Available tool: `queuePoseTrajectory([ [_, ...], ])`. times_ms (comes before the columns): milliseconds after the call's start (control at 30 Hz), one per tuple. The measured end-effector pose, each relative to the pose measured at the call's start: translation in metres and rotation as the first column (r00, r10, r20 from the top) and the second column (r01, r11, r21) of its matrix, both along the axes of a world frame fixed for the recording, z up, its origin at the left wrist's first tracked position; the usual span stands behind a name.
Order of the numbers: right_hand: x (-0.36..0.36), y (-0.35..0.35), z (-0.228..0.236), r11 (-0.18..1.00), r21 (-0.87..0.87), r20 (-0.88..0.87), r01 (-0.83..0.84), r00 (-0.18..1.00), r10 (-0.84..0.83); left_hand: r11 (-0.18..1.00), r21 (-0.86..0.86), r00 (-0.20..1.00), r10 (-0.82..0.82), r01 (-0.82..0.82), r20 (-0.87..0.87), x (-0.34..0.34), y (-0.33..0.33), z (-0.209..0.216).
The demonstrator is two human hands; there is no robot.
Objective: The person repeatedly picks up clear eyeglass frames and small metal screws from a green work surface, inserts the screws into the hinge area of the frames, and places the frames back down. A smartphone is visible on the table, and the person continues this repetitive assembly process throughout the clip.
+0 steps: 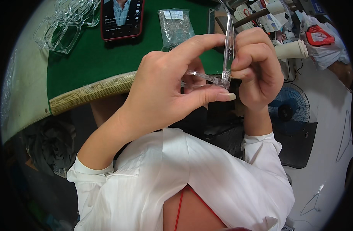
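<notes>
A clear plastic eyeglasses frame (227, 57) is held up in front of me, above the near edge of the green table. My left hand (170, 77) grips its front part, with the thumb below and the fingers curled round it. One temple arm rises upward past my left fingertips. Close by the hinge corner, my right hand (258, 65) is closed, its thumb and fingertips pinched together. Whatever lies in that pinch is hidden or too small to make out.
Several clear eyeglasses frames (66, 29) are piled at the far left. A phone (121, 19) with a red case and a clear bag of small parts (175, 27) lie on the green tabletop (84, 71). A blue fan (290, 102) stands at the right, below a white roll (292, 50).
</notes>
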State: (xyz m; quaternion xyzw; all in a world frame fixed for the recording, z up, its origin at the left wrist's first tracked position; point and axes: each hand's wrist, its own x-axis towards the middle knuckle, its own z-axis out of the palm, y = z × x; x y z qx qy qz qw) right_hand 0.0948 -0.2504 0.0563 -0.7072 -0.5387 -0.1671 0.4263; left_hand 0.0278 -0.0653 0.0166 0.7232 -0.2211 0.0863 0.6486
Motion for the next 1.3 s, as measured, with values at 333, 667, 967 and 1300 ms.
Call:
queuePoseTrajectory([
  [333,0.0003,-0.0025,-0.0032,1.0,0.017,-0.098,0.002,0.995,0.0,0.997,0.047,0.993,0.057,-0.062,0.1,0.0009,-0.0018,-0.0045],
  [667,-0.0018,-0.0006,-0.0005,0.999,-0.005,-0.025,0.047,0.999,-0.047,0.999,0.039,0.999,0.018,-0.019,0.048,0.001,0.0007,-0.0028],
  [967,-0.0001,-0.0003,-0.0022,0.999,0.035,-0.015,0.02,1.0,-0.019,0.984,-0.148,0.991,-0.113,0.102,-0.07,0.0037,-0.0012,-0.0028],
  [1300,0.0042,-0.0004,-0.0028,0.998,0.053,-0.037,-0.044,0.998,0.046,0.97,-0.221,0.983,-0.133,0.103,-0.124,0.0041,-0.0009,-0.0004],
])
